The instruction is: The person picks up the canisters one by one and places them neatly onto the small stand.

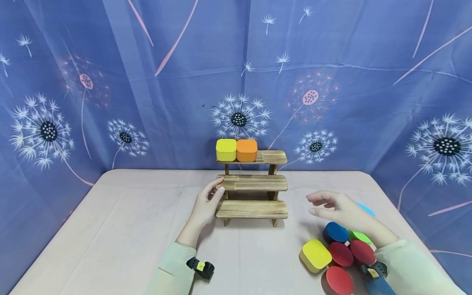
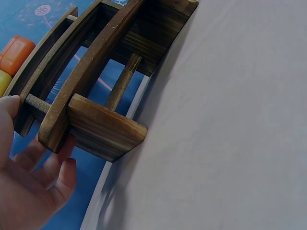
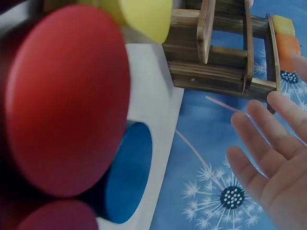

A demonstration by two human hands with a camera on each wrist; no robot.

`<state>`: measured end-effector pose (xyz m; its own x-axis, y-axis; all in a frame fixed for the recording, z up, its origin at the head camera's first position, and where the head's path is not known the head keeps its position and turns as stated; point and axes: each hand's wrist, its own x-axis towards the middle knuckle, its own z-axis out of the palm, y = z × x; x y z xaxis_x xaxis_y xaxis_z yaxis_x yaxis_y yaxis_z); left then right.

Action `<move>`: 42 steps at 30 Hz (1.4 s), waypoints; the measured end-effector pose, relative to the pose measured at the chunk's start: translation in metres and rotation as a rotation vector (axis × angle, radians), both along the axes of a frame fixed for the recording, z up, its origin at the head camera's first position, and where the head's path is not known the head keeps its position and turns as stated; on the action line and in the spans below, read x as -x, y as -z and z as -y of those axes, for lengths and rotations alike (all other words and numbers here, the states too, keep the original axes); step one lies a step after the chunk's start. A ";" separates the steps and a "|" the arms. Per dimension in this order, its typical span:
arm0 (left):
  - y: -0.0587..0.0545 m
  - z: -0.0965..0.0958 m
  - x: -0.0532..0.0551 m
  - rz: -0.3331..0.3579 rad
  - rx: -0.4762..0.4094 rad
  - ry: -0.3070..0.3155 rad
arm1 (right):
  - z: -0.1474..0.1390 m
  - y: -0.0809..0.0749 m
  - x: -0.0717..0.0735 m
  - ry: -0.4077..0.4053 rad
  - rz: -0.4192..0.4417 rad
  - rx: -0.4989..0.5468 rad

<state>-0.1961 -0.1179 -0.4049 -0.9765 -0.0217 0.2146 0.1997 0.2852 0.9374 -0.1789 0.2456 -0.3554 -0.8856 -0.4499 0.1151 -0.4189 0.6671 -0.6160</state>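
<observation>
On the table (image 1: 129,229), near its middle: a three-tiered wooden stand (image 1: 252,209) on its feet, its tiers rising toward the back.
Top tier: a yellow block (image 1: 226,152) at the left end, with an orange block (image 1: 246,151) touching its right side; the rest of that board is bare.
Left hand: the left hand (image 1: 207,203) grips the left end of the middle tier between thumb and fingers.
Right hand: the right hand (image 1: 341,209) is free, fingers loosely bent, raised right of the stand and well apart from it.
Right-hand cluster: a second yellow block (image 1: 316,255), three red blocks (image 1: 337,281), a dark blue block (image 1: 336,232) and a green block (image 1: 361,237), crowded below the right forearm; a light blue block (image 1: 366,209) is partly hidden behind it.
Backdrop: blue cloth (image 1: 177,114) printed with dandelions.
</observation>
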 end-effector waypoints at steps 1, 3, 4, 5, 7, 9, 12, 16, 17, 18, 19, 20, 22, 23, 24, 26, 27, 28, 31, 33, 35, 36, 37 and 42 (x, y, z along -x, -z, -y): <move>0.000 0.000 0.000 -0.002 0.001 0.000 | -0.001 0.001 0.000 0.007 -0.003 -0.006; 0.007 0.001 0.005 0.004 -0.006 -0.001 | -0.004 0.003 -0.002 0.018 -0.006 -0.020; 0.011 0.001 0.008 0.004 -0.011 -0.002 | -0.005 0.003 -0.003 0.024 -0.005 -0.027; 0.016 0.002 0.011 0.003 -0.014 -0.003 | -0.006 0.004 -0.003 0.032 -0.001 -0.030; 0.025 0.003 0.016 0.001 -0.019 -0.006 | -0.008 0.004 -0.005 0.031 -0.002 -0.039; 0.031 0.004 0.020 -0.003 -0.024 -0.007 | -0.011 0.003 -0.006 0.033 -0.002 -0.050; 0.034 0.005 0.020 -0.016 -0.024 -0.006 | -0.014 0.003 -0.008 0.026 -0.019 -0.070; 0.034 0.005 0.020 -0.033 -0.026 -0.009 | -0.019 0.006 -0.010 0.039 -0.049 -0.108; 0.034 0.005 0.020 -0.035 -0.026 -0.009 | -0.020 0.007 -0.011 0.047 -0.052 -0.120; 0.034 0.005 0.020 -0.035 -0.025 -0.010 | -0.021 0.008 -0.011 0.050 -0.054 -0.129; 0.034 0.005 0.020 -0.035 -0.023 -0.011 | -0.022 0.009 -0.012 0.059 -0.051 -0.135; 0.034 0.005 0.020 -0.034 -0.023 -0.012 | -0.023 0.009 -0.012 0.064 -0.048 -0.145; 0.034 0.005 0.020 -0.031 -0.022 -0.013 | -0.025 0.010 -0.013 0.072 -0.039 -0.156; 0.034 0.005 0.020 -0.029 -0.022 -0.013 | -0.026 0.010 -0.013 0.076 -0.036 -0.159; 0.034 0.005 0.020 -0.029 -0.022 -0.014 | -0.027 0.011 -0.014 0.080 -0.036 -0.163; 0.034 0.005 0.021 -0.029 -0.025 -0.012 | -0.029 0.012 -0.015 0.085 -0.039 -0.171; 0.034 0.005 0.021 -0.029 -0.027 -0.010 | -0.030 0.012 -0.015 0.086 -0.043 -0.172; 0.033 0.005 0.020 -0.031 -0.029 -0.008 | -0.031 0.013 -0.015 0.088 -0.048 -0.179; 0.033 0.005 0.020 -0.033 -0.034 -0.003 | -0.035 0.014 -0.016 0.085 -0.048 -0.189; 0.032 0.005 0.019 -0.034 -0.035 -0.002 | -0.037 0.014 -0.017 0.078 -0.037 -0.196; 0.032 0.005 0.019 -0.034 -0.035 -0.003 | -0.039 0.015 -0.017 0.068 -0.017 -0.199; 0.032 0.005 0.019 -0.037 -0.029 -0.004 | -0.041 0.015 -0.017 0.061 -0.005 -0.198; 0.031 0.005 0.019 -0.036 -0.028 -0.006 | -0.042 0.015 -0.017 0.058 0.004 -0.197; 0.031 0.004 0.018 -0.031 -0.021 -0.008 | -0.047 0.017 -0.019 0.048 0.006 -0.220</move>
